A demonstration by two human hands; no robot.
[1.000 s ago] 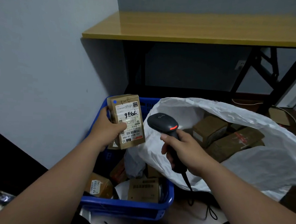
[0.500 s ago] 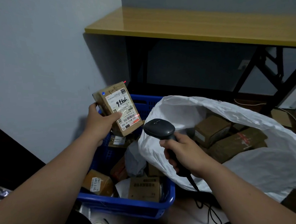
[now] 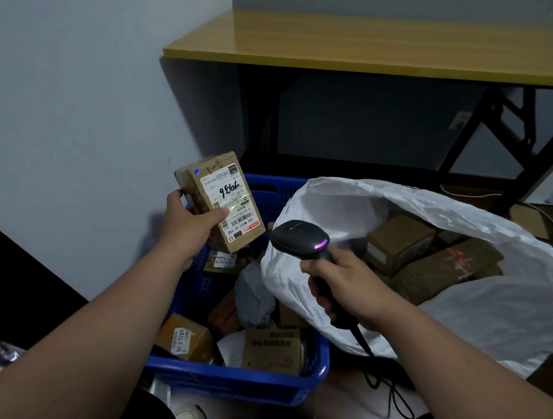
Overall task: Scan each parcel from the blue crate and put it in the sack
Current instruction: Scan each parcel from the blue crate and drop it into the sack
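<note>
My left hand (image 3: 188, 228) grips a brown cardboard parcel (image 3: 219, 199) with a white label marked 7936, tilted over the far left corner of the blue crate (image 3: 235, 383). My right hand (image 3: 345, 286) holds a black barcode scanner (image 3: 299, 238) by its handle, its head aimed left toward the parcel and a purple light glowing on it. Several more parcels (image 3: 271, 351) lie in the crate. The white sack (image 3: 475, 322) lies open at the right with several brown boxes (image 3: 424, 257) inside.
A yellow-topped table (image 3: 359, 44) with black legs stands behind the crate and sack. A pale wall (image 3: 80, 116) runs along the left. The scanner cable (image 3: 387, 387) trails down over the floor. My shoes (image 3: 191, 418) show at the bottom edge.
My left hand has lifted the parcel higher and tilted it leftward. The scanner's indicator went from red to purple, and the red scan line seen on the label is gone.
</note>
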